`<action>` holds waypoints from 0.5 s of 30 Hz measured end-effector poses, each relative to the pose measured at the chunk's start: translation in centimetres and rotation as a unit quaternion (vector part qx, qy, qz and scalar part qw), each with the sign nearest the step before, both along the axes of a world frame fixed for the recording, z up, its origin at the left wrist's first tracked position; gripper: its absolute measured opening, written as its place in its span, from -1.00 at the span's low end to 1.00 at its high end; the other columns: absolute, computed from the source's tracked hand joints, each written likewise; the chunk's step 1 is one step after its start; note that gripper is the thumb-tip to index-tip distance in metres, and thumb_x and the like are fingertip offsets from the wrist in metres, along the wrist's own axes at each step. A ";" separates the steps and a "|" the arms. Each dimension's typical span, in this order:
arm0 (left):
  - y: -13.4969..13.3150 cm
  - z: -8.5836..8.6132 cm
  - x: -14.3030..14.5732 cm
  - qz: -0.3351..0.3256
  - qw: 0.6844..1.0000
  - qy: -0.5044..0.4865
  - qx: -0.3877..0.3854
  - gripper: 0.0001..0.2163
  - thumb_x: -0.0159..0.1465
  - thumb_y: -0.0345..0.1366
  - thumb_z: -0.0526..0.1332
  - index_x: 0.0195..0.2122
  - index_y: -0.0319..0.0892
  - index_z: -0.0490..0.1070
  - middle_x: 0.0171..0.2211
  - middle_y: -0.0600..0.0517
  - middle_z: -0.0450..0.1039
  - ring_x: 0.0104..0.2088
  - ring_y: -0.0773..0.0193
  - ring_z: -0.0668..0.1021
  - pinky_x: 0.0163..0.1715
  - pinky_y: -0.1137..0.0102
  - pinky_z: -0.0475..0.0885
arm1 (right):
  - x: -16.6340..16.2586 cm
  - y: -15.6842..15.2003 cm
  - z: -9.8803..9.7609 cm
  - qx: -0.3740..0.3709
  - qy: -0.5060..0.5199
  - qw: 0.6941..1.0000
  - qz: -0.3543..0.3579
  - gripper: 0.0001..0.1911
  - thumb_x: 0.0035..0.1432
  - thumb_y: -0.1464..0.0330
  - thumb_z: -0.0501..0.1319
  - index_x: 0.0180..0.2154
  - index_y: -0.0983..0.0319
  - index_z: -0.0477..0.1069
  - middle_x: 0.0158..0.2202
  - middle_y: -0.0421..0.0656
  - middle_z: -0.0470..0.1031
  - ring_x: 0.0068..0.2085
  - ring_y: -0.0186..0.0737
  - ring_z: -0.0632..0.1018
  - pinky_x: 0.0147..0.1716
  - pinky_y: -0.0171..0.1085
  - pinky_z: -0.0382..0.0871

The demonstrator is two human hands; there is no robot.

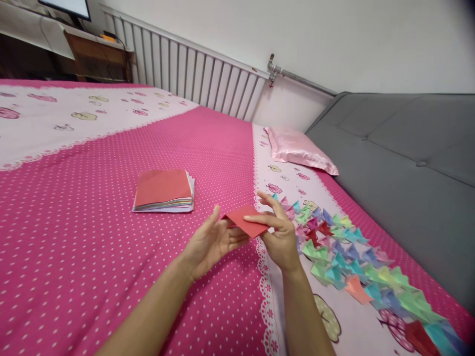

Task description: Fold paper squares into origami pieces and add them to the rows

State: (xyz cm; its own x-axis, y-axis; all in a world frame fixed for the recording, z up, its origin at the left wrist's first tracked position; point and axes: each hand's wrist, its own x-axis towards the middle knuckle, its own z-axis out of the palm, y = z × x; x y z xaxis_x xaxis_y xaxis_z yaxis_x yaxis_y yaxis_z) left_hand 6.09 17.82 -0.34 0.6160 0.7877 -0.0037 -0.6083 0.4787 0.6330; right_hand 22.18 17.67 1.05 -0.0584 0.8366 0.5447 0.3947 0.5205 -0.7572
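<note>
Both hands hold a folded red paper just above the pink dotted bedspread. My left hand cups the paper's left side, thumb up and fingers beneath. My right hand pinches its right edge, the index finger laid along the top. A stack of coloured square paper sheets, red on top, lies on the bed a little to the left and beyond the hands. A long row of folded paper shapes in several colours runs along the bed's right side, right beside my right hand.
A pink satin pillow lies at the far right of the bed. A grey padded headboard borders the right side. A white radiator lines the far wall, with a wooden desk at the back left.
</note>
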 end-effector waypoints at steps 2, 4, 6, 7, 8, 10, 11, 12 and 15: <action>0.1 0.1 -0.2 0.065 0.997 -0.031 -0.013 -0.56 0.24 -0.05 -0.01 -0.03 -0.27 0.34 -0.06 -0.17 0.43 -0.04 0.18 0.45 -0.01 0.33 0.29 | -0.1 -0.1 0.0 -0.009 -0.028 0.999 0.022 -0.75 0.00 0.46 0.23 -0.35 -0.03 0.53 0.16 -0.29 0.18 0.11 -0.11 0.26 -0.01 -0.08 0.23; 0.3 0.0 -0.3 0.118 0.992 -0.039 -0.020 -0.67 0.26 -0.23 0.05 0.00 -0.25 0.31 -0.03 -0.11 0.42 0.00 0.21 0.43 0.03 0.34 0.28 | -0.1 -0.1 0.0 -0.016 -0.055 0.998 0.039 -0.72 0.00 0.50 0.22 -0.36 -0.03 0.53 0.17 -0.31 0.16 0.13 -0.12 0.23 0.01 -0.09 0.21; 0.5 0.0 -0.5 0.138 0.989 -0.043 -0.020 -0.70 0.25 -0.35 0.07 0.02 -0.26 0.29 -0.04 -0.10 0.42 0.00 0.20 0.43 0.04 0.32 0.29 | 0.0 -0.2 0.1 -0.023 -0.076 0.996 0.049 -0.68 -0.01 0.54 0.19 -0.36 -0.03 0.53 0.18 -0.32 0.14 0.14 -0.13 0.22 0.03 -0.08 0.19; 0.5 0.1 -0.6 0.142 0.989 -0.047 -0.021 -0.69 0.26 -0.37 0.06 0.02 -0.27 0.28 -0.05 -0.11 0.43 -0.01 0.19 0.43 0.04 0.31 0.30 | 0.1 -0.2 0.1 -0.026 -0.082 0.995 0.049 -0.67 -0.01 0.55 0.19 -0.35 -0.03 0.53 0.18 -0.32 0.13 0.15 -0.12 0.21 0.04 -0.06 0.18; 0.5 0.1 -0.7 0.142 0.988 -0.055 -0.024 -0.69 0.26 -0.37 0.04 0.03 -0.27 0.27 -0.05 -0.11 0.43 0.00 0.18 0.43 0.04 0.29 0.31 | 0.2 -0.2 0.1 -0.029 -0.085 0.995 0.047 -0.67 -0.02 0.55 0.19 -0.35 -0.03 0.53 0.18 -0.32 0.13 0.15 -0.11 0.21 0.05 -0.05 0.18; 0.5 0.3 -0.7 0.134 0.988 -0.071 -0.032 -0.68 0.28 -0.35 0.01 0.05 -0.28 0.25 -0.05 -0.12 0.43 0.01 0.17 0.42 0.04 0.26 0.31 | 0.3 -0.2 0.1 -0.035 -0.083 0.995 0.042 -0.69 -0.03 0.54 0.21 -0.35 -0.01 0.53 0.18 -0.30 0.13 0.15 -0.10 0.21 0.05 -0.04 0.18; 0.5 0.4 -0.7 0.130 0.988 -0.076 -0.034 -0.68 0.29 -0.34 -0.01 0.06 -0.28 0.24 -0.04 -0.13 0.42 0.02 0.16 0.41 0.05 0.25 0.31 | 0.3 -0.2 0.2 -0.038 -0.080 0.995 0.041 -0.70 -0.03 0.53 0.21 -0.34 -0.01 0.53 0.18 -0.29 0.13 0.15 -0.09 0.22 0.05 -0.04 0.19; 0.5 0.5 -0.7 0.125 0.988 -0.078 -0.034 -0.67 0.29 -0.33 -0.01 0.06 -0.28 0.23 -0.03 -0.14 0.41 0.03 0.16 0.40 0.05 0.24 0.30 | 0.3 -0.3 0.2 -0.042 -0.079 0.995 0.043 -0.70 -0.03 0.52 0.22 -0.33 -0.01 0.53 0.18 -0.28 0.13 0.14 -0.08 0.23 0.04 -0.04 0.20; 0.4 0.5 -0.5 0.126 0.989 -0.065 -0.030 -0.67 0.28 -0.33 0.01 0.07 -0.28 0.22 -0.01 -0.14 0.40 0.04 0.14 0.40 0.05 0.24 0.31 | 0.1 -0.2 0.1 -0.044 -0.076 0.995 0.052 -0.69 -0.04 0.51 0.24 -0.30 -0.02 0.52 0.18 -0.26 0.15 0.14 -0.07 0.24 0.04 -0.02 0.21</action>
State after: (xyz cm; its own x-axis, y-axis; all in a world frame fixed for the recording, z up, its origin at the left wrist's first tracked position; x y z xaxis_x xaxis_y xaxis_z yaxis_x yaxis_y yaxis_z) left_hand 5.58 18.18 0.18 0.3991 0.9168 0.0118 -0.7878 0.3363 0.5161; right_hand 22.30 17.42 1.20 -0.2240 0.8656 0.4478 0.4559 0.4992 -0.7369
